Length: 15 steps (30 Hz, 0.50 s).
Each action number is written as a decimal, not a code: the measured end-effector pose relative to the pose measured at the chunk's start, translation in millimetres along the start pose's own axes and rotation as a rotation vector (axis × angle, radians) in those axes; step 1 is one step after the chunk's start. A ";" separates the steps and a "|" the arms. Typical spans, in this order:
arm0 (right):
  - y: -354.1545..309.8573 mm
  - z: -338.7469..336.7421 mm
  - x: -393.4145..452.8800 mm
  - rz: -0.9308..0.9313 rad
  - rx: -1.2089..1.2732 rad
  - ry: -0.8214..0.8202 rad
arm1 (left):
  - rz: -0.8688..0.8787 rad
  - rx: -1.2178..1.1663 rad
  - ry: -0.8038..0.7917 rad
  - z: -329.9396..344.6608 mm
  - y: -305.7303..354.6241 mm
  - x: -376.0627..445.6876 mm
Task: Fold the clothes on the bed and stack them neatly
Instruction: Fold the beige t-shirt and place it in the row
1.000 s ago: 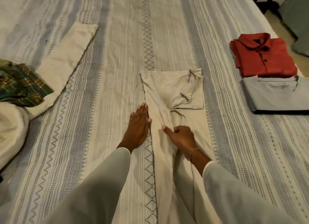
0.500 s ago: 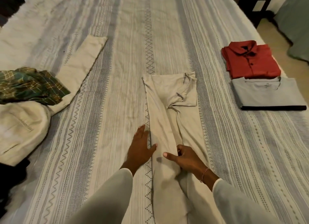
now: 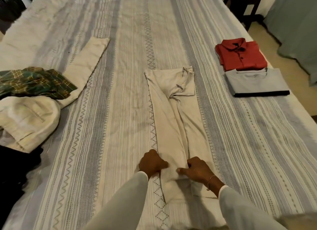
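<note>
Striped grey-and-cream bedspread (image 3: 111,126) fills the head view, a dark side table at the upper right corner; only this one view is supplied.

Beige garment (image 3: 173,120) lies in a long narrow strip down the centre of the frame, sides already folded inward, one sleeve doubled over near its far end; a lengthwise ridge and loose creases run down the middle; the fabric looks thin and limp.

Left hand (image 3: 151,163) has fingers curled onto the strip's left edge near the lower centre; right hand (image 3: 197,169) pinches the cloth beside it, thumb extended toward the left hand; both appear to hold the garment's near portion.

Judgement: the step in hand is the crosswise fold, near end carried toward the far end; both edges should rise level and the central ridge be flattened first, or the bundle will sit lopsided.

Folded red shirt (image 3: 241,54) and folded grey shirt (image 3: 257,82) lie touching at centre right; an unfolded heap at centre left holds a green plaid garment (image 3: 34,82) and cream trousers (image 3: 30,116), so much remains.
</note>
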State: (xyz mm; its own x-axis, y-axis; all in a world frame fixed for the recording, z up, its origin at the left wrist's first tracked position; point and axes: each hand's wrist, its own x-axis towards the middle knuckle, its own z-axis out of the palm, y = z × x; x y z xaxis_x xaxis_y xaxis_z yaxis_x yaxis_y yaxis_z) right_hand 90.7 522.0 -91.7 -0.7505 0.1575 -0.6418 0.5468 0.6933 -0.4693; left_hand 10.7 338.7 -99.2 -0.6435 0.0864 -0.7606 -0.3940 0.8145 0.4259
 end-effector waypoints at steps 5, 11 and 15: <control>8.2 14.8 -30.3 0.011 0.050 0.124 | -0.130 -0.127 -0.281 18.9 -24.6 -35.6; 21.2 19.6 -44.7 -0.039 0.111 0.226 | -0.218 -0.144 -0.298 26.3 -40.9 -45.9; 24.6 25.1 -52.1 -0.059 0.116 0.273 | -0.242 -0.160 -0.316 27.2 -40.7 -52.4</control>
State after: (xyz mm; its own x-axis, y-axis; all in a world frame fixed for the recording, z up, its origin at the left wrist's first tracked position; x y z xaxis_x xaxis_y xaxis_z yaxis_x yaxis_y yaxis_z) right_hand 152.6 513.2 -85.0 -0.8455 0.3137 -0.4321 0.5265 0.6247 -0.5767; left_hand 78.3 316.6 -90.0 -0.2968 0.0954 -0.9502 -0.6217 0.7360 0.2681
